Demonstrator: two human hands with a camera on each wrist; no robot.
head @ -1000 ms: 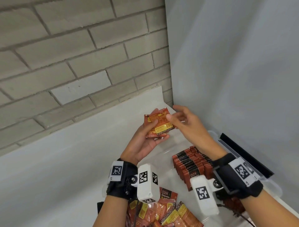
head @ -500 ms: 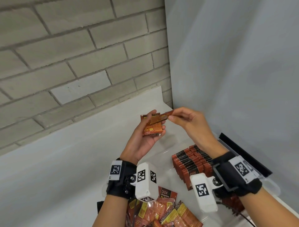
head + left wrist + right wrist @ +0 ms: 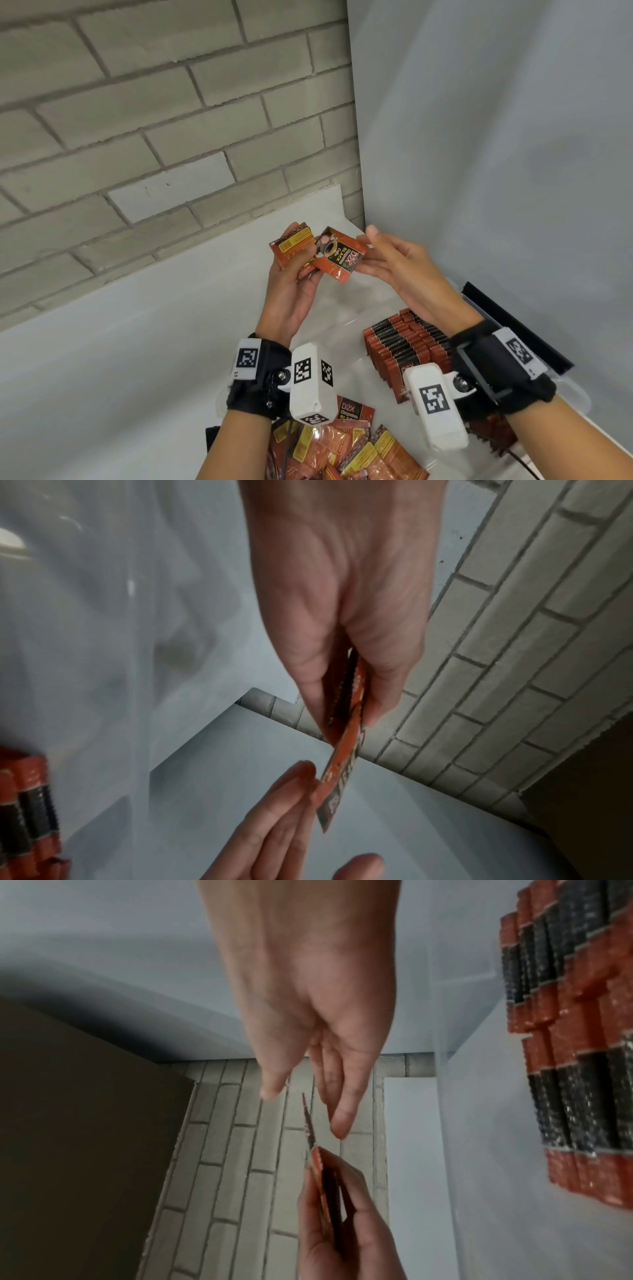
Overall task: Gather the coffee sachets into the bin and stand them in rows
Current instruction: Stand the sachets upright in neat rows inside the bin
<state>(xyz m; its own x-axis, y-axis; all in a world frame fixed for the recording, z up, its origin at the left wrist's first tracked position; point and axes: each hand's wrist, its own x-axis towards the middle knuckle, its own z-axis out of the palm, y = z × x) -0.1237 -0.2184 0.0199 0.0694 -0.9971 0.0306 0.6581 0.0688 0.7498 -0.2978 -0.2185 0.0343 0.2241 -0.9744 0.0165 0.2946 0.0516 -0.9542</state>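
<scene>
Since a moment ago, one sachet (image 3: 339, 254) has turned face-up, its printed front now showing, where before the right hand (image 3: 394, 270) pinched it edge-on. It lies across the small stack (image 3: 293, 246) that the left hand (image 3: 294, 291) holds up above the counter (image 3: 120, 342). The left grip is closed on that stack, thumb on one face, fingers curled behind; the left wrist view shows the packets squeezed between thumb and fingers, edge toward the camera. The right hand's grip is loose: fingers nearly straight, fingertips (image 3: 363, 263) at the sachet's right edge, thumb lifted clear. From the right wrist view there is a gap between thumb and fingers, and the sachet's edge sits just beyond them, so it touches at most, without clamping. Below, in the clear bin (image 3: 575, 397), rows (image 3: 407, 342) of sachets stand upright on edge, packed together. Nearer the person, a loose pile (image 3: 349, 452) of sachets lies flat and jumbled beneath the wrists.
</scene>
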